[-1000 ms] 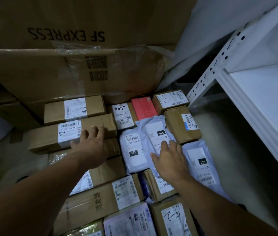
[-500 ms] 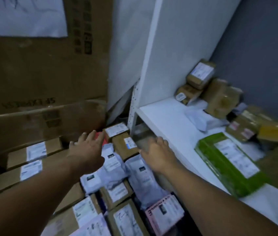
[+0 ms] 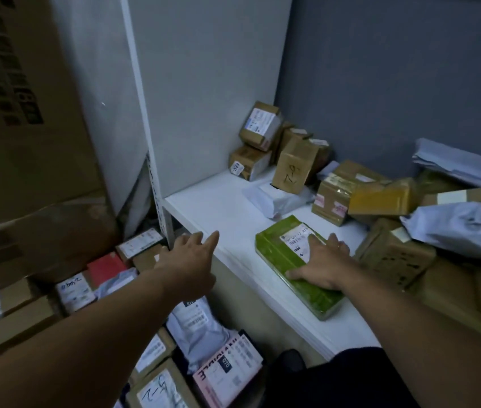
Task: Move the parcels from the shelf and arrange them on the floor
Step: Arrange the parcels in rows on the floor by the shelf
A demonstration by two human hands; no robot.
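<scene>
One green parcel (image 3: 277, 254) at the shelf (image 3: 218, 207) edge lies under the released right grip (image 3: 321, 269). Released left grip (image 3: 189, 260) should take its side.

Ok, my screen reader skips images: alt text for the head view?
A person's right hand rests flat on a green parcel on a white shelf; the left hand hovers by the shelf edge, above labelled floor parcels.

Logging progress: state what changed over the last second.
Both hands left the floor parcels. The right hand moved up to the shelf and lies flat on the green parcel; the left hand reaches toward the shelf edge, empty. Floor parcels look unmoved.
</scene>
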